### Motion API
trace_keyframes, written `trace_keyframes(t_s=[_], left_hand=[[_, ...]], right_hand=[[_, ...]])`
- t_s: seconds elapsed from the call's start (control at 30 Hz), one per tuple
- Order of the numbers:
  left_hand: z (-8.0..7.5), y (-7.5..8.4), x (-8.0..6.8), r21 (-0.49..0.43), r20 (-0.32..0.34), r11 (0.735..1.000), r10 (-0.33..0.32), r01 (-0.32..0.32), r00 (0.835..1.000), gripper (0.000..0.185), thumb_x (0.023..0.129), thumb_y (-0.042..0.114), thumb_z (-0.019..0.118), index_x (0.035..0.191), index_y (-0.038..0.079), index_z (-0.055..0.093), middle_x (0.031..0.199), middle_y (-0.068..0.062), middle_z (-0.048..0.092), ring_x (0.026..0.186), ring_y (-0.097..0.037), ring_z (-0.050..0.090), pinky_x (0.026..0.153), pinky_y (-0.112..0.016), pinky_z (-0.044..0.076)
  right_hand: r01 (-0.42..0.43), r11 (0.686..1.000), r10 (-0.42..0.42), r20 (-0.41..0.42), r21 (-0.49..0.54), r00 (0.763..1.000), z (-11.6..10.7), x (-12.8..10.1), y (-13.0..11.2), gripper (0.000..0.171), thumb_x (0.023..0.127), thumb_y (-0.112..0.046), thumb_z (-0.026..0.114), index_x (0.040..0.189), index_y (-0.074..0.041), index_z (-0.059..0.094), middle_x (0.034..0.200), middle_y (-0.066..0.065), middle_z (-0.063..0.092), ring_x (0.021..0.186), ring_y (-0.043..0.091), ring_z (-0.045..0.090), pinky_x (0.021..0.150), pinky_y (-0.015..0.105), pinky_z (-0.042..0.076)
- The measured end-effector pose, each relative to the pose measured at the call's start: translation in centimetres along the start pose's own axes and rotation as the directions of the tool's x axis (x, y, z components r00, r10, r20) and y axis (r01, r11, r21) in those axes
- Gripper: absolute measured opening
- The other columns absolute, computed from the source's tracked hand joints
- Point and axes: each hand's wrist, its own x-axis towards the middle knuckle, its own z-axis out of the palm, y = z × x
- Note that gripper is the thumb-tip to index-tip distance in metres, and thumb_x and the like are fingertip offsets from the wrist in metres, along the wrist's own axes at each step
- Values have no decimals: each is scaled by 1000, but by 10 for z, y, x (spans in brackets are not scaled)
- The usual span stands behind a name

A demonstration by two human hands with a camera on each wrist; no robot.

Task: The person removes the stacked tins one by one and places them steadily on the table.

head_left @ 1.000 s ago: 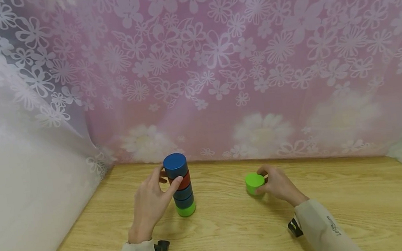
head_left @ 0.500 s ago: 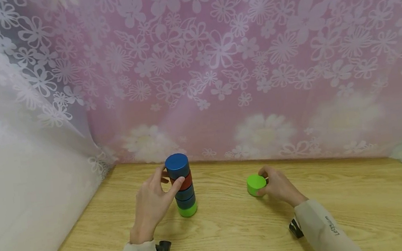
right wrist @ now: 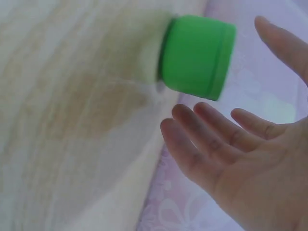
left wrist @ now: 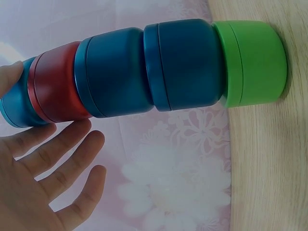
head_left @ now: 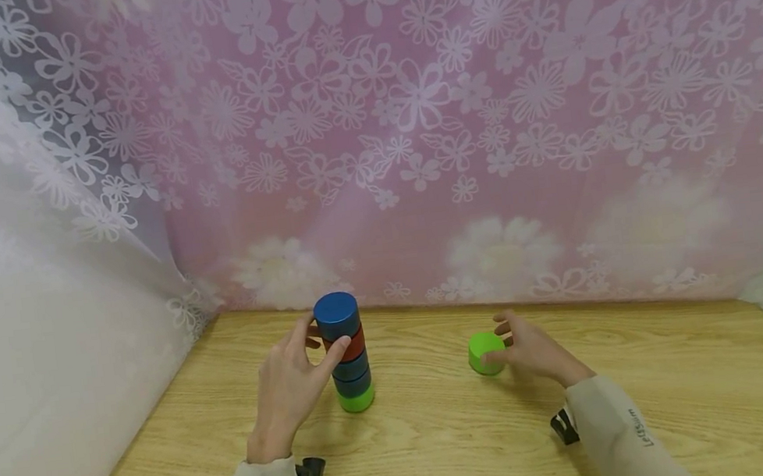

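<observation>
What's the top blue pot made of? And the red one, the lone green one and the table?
Top blue pot and red pot: perhaps painted metal, from their soft metallic sheen. Lone green pot: matte, even color, so painted metal or plastic; I can't tell. Table: smooth-looking wood or wood-look covering, with grain lines.

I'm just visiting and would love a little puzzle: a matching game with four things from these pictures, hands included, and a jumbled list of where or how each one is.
Column one
1. Red container
2. Left hand
3. Lone green container
4. Right hand

Column two
A. Standing on the table, apart from the stack
B. Fingers apart, near a container but not gripping it
C. Directly beneath the top blue container
D. Thumb and fingers around the upper part of the stack

Right pairs: 1-C, 2-D, 3-A, 4-B.
</observation>
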Motion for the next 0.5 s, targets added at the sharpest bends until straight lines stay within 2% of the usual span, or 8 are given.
trace_keyframes(t_s=[0.3, 0.5], left_hand=[[1, 0, 0, 4, -2, 1000, 11, -11, 1000, 57, 92, 37, 77, 133, 0, 61, 96, -13, 72, 70, -22, 64, 55, -33, 49], [1, 1, 1, -9, 13, 1000, -3, 3, 1000, 58, 93, 37, 76, 134, -1, 60, 97, -14, 71, 70, -23, 64, 55, -34, 49]], right_hand=[[20, 999, -16, -125, 28, 992, -8, 0, -7, 64, 97, -21, 72, 142, 10, 39, 140, 34, 47, 123, 51, 53, 93, 58, 51], [81, 997, -82, -205, -11, 975, -10, 3, -12, 61, 96, -18, 72, 141, 11, 43, 138, 33, 51, 117, 47, 58, 89, 56, 53]])
